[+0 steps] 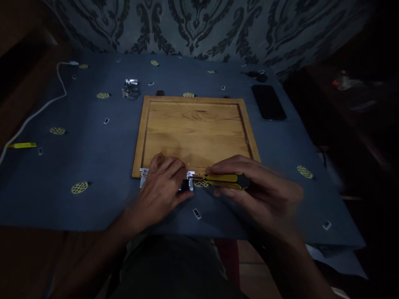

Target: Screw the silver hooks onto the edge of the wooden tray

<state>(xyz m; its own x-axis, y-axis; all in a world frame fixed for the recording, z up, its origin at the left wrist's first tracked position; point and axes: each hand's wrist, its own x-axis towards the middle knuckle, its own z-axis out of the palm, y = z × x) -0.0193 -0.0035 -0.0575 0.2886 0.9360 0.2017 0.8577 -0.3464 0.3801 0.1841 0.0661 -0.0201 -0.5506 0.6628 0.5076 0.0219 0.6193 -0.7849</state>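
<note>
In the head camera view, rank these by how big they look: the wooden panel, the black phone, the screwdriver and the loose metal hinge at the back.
1. wooden panel
2. black phone
3. screwdriver, nearer and partly covered by the right hand, so unsure against the phone
4. loose metal hinge

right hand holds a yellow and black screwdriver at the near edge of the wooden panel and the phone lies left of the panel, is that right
Not quite: the phone lies to the right of the wooden panel, near its far corner, as the head view shows. The right hand does hold the yellow and black screwdriver at the panel's near edge.
</note>
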